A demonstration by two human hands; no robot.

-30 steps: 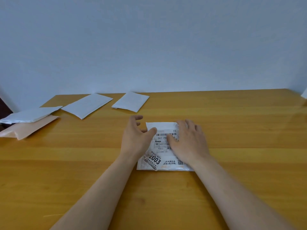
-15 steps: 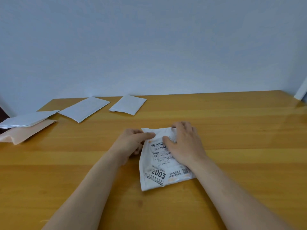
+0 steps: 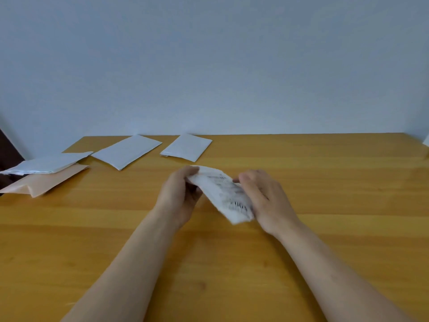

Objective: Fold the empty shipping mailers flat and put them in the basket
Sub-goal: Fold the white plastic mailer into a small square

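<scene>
Labelled mailer (image 3: 222, 194) held above the table (image 3: 325, 228).
Left hand (image 3: 178, 196) and right hand (image 3: 267, 201) pinched its ends; slack fingers risked unfolding.

Held mailer (image 3: 222, 194) above table (image 3: 325, 205) centre; loose mailers (image 3: 126, 151) lie behind it, leftward.

Print on mailer (image 3: 221, 190) blurred, unreadable
</scene>
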